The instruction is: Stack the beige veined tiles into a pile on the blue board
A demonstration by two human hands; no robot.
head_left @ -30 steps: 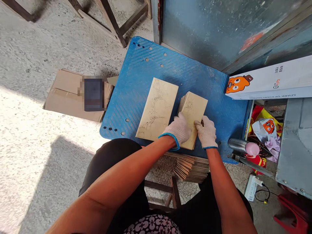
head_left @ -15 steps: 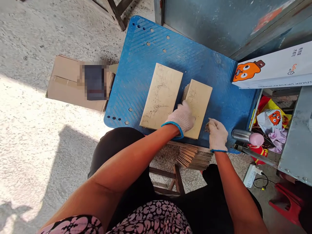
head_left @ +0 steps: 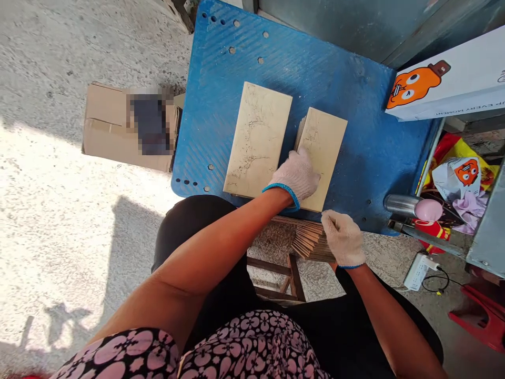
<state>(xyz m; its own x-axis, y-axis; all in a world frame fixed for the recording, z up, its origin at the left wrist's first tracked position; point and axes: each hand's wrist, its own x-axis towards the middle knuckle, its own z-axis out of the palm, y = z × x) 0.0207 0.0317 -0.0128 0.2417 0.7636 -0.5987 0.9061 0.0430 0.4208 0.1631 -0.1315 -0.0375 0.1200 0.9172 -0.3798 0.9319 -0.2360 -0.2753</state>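
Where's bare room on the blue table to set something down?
Bare: the blue table left of the wider board, and between the narrower stack and white box. Crowded: near edge, where the left hand lies on the stack and the right hand is close; also by the bottle.

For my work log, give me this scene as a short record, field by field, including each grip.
Left grip: gloved, resting on the narrow stack of boards
Right grip: gloved, curled, near the stack's closest corner; contents unclear
Wider board: flat, left of the narrow stack, a gap showing between
Surface: blue table
Right side: metal flask with pink cap
Left side: cardboard box
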